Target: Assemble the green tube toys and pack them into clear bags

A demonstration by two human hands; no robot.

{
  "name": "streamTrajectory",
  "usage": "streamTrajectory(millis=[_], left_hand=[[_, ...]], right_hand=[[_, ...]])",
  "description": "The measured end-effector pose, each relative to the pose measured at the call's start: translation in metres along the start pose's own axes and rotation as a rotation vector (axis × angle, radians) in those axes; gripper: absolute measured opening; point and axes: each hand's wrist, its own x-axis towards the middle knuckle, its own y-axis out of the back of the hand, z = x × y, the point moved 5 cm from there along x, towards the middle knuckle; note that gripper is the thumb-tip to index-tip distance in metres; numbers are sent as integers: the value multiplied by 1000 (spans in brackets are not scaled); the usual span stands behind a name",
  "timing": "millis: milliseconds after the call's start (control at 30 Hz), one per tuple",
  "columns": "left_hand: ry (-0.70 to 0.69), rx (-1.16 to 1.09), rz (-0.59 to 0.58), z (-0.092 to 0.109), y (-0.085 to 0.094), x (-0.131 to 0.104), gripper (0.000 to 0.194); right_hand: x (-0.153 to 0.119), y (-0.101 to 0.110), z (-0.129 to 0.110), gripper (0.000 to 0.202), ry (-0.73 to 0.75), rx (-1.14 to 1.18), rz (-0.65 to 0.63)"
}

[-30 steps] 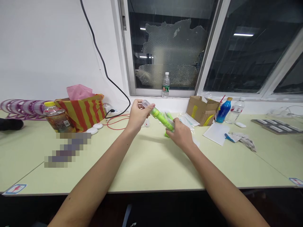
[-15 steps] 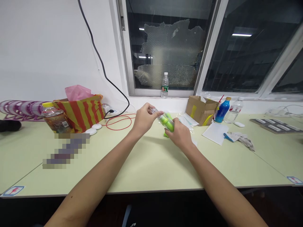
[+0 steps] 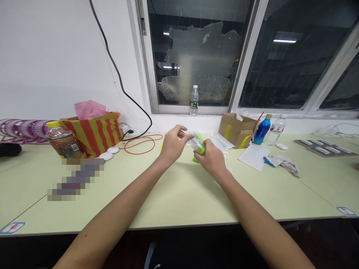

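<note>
My right hand (image 3: 211, 155) is wrapped round a clear plastic tube (image 3: 195, 142) with bright yellow-green contents (image 3: 201, 150). The tube tilts up towards the left; its lower part is hidden by my fingers. My left hand (image 3: 175, 142) is at the tube's upper end, with its thumb tip close to the rim and its fingers bent but apart from the thumb. Whether the thumb touches the tube I cannot tell. A small yellow patch (image 3: 160, 148) shows behind my left hand. More green material (image 3: 198, 136) lies behind the tube, its kind unclear.
A cardboard box (image 3: 237, 130), blue bottle (image 3: 262, 130), clear bottle (image 3: 276, 130), paper (image 3: 254, 157) and glove (image 3: 283, 164) are on the right. Leftwards are a striped bag (image 3: 97, 136), tea-coloured bottle (image 3: 65, 142) and red cable (image 3: 140, 152). A water bottle (image 3: 193, 102) stands on the windowsill.
My left fingers have opened off the tube's upper end. Less green shows inside the tube, and its upper part now looks clear. The yellow patch has appeared behind my left hand.
</note>
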Motion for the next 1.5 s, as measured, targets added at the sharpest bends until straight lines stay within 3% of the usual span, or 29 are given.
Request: streamTrajectory(millis=[200,400,700,800,933,1133,1300,1500], left_hand=[[-140,99,23,0,1,-8,13],[-53,-33,-139,-7,-10,-18,17],[56,-211,-235,-6,-16,-24,19],[94,-281,-213,-14,-12,-20,23],[186,-359,-236,-26,-5,-15,29],[300,-574,-352,-33,-7,-21,33],[338,-578,-340,-38,-12,-26,30],[351,-549,-298,-39,-15,-30,27]], right_hand=[[1,2,0,30,-15,11,14],[2,4,-5,31,-31,1,10],[5,4,-28,26,-57,38,-13],[4,4,-34,33,-93,162,-42],[5,-1,-28,47,-147,530,-147],[6,-7,-16,37,-75,1104,-365],[0,-12,-3,32,-164,1248,-352],[0,-18,6,23,-210,1228,-206]])
